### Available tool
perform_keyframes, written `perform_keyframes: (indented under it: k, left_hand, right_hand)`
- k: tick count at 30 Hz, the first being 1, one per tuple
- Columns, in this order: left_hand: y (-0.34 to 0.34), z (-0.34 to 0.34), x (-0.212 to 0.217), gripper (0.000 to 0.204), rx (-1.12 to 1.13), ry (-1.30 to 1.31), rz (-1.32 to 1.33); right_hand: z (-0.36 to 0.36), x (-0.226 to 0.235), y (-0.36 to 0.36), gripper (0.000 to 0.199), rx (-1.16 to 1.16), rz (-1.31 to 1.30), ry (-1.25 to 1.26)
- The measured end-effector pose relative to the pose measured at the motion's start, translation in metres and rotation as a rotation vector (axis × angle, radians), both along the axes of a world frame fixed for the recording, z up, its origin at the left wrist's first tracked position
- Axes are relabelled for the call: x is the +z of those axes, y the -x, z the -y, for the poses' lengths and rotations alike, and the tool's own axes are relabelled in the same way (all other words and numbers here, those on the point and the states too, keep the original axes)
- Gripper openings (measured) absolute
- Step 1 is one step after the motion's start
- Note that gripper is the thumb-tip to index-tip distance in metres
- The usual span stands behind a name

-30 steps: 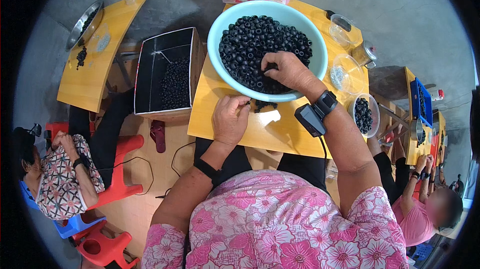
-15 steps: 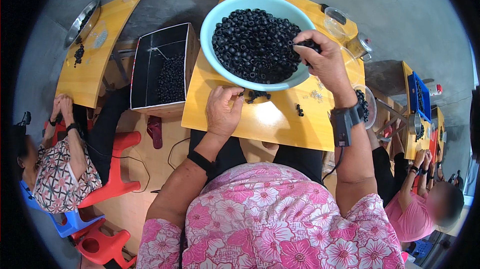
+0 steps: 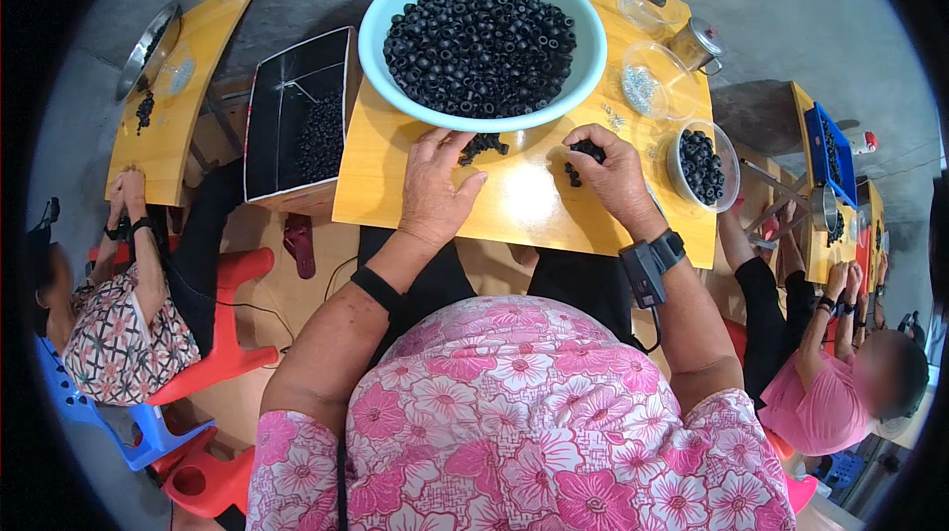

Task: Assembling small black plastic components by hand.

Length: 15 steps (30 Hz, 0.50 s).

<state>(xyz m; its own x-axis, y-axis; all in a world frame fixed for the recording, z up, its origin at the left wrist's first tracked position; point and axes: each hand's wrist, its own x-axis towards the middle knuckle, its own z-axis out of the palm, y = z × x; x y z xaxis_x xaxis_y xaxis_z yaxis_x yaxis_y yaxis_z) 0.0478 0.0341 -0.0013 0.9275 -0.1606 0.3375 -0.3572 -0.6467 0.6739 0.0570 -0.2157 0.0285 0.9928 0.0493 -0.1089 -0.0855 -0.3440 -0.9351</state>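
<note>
A light blue basin (image 3: 581,86) stands on the yellow table and holds many small black ring-shaped pieces (image 3: 479,51). My right hand (image 3: 618,175) is closed around several of these pieces, low over the table in front of the basin; a few more lie just beneath its fingers. Beside the basin's near rim, my left hand (image 3: 435,185) rests with its thumb apart from the fingers. Its fingertips are next to a small heap of black pieces (image 3: 482,146), and nothing shows in its grasp.
Right of my right hand stands a clear tub (image 3: 732,170) of black pieces. Behind it are a clear bowl (image 3: 677,76) with small shiny bits and a metal-lidded jar (image 3: 700,42). An open box (image 3: 306,190) of black pieces sits left of the table. Other people sit on both sides.
My right hand has come down from the basin's right rim to the table with black pieces in it. My left thumb has parted from its fingers. The view has shifted.
</note>
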Motion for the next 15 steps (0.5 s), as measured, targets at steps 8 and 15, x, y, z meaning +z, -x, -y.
perform_keyframes:
  k: [8,15]
  left_hand:
    - [-0.003,0.007,-0.002,0.059,0.000,-0.101,0.047]
    - [-0.003,0.008,-0.005,0.052,0.032,-0.035,0.056]
  right_hand:
    - [-0.022,-0.002,-0.001,0.016,0.076,0.364,0.338]
    - [-0.026,-0.012,0.002,0.014,0.114,0.431,0.393]
